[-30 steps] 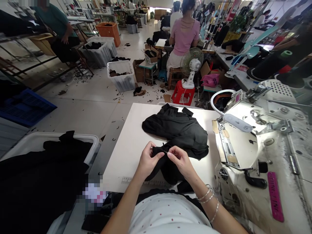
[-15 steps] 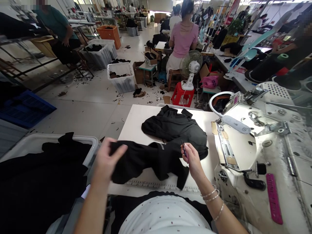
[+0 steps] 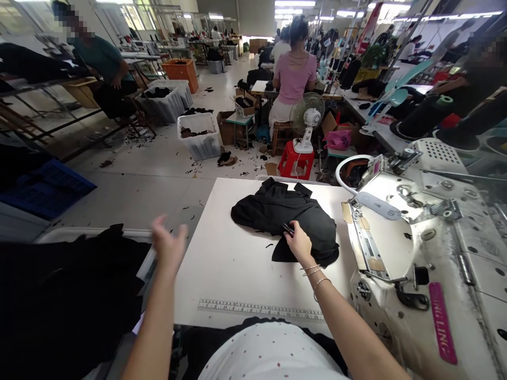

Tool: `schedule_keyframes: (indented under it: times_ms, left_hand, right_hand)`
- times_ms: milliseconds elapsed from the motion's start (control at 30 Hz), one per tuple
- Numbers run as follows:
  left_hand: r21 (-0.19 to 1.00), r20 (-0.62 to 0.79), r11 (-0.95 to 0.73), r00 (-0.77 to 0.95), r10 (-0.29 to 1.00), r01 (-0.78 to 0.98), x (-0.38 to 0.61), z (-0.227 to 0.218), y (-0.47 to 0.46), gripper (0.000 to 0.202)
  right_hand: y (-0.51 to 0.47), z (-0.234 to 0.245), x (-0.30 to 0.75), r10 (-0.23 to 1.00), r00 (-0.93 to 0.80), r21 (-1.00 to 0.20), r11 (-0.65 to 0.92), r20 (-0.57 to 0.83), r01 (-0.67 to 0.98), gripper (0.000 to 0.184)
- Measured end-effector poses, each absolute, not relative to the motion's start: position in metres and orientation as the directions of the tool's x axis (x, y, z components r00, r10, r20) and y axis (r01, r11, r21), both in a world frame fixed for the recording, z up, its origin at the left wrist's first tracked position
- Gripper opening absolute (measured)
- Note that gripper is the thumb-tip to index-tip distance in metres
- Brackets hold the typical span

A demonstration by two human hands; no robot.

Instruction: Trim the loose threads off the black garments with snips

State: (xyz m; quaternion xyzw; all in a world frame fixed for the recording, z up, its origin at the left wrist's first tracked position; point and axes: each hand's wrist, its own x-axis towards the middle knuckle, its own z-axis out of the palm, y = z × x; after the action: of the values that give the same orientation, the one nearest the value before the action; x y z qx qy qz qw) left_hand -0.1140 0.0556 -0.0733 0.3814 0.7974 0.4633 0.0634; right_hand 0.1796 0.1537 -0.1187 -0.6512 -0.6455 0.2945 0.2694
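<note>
My left hand (image 3: 168, 245) is slightly blurred, its fingers spread with nothing in them, in the air between the table and the bin at left. A heap of black cloth (image 3: 59, 295) lies in and over that bin. On the white table (image 3: 214, 269) rests a pile of black garment pieces (image 3: 273, 208). Over the near part of this pile is my right hand (image 3: 300, 240), closed around small dark thread snips (image 3: 289, 229) whose tips point up and left. Whether its fingers also touch the cloth, I cannot tell.
A sewing machine (image 3: 400, 232) stands at the table's right. Ruler markings (image 3: 261, 310) run along its near edge. Beyond the table are a fan (image 3: 309, 119) on a red stool (image 3: 296, 159), a seated person in pink (image 3: 295, 76), and a white crate (image 3: 200, 137).
My left hand has let go of the black cloth piece, which has left the table front. My right hand has moved forward onto the pile with the snips.
</note>
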Motion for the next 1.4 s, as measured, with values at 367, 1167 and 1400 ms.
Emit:
schedule_keyframes:
  times_ms: [367,1167,1400]
  left_hand:
    - [0.621,0.070,0.017,-0.077,0.995,0.784,-0.043,-0.102,0.128,0.045]
    - [0.577,-0.047,0.102,-0.092,0.995,0.810,-0.037,-0.133,0.064,0.021]
    - [0.645,0.090,-0.081,0.030,0.995,0.760,-0.027,-0.107,0.058,0.014]
  right_hand:
    - [0.133,-0.054,0.206,0.926,-0.377,-0.773,0.257,0.025,0.581,0.006]
    - [0.093,-0.120,0.170,0.949,-0.312,-0.727,0.238,0.035,0.644,0.040]
    - [0.105,-0.125,0.183,0.957,-0.289,-0.813,0.162,-0.009,0.559,0.020]
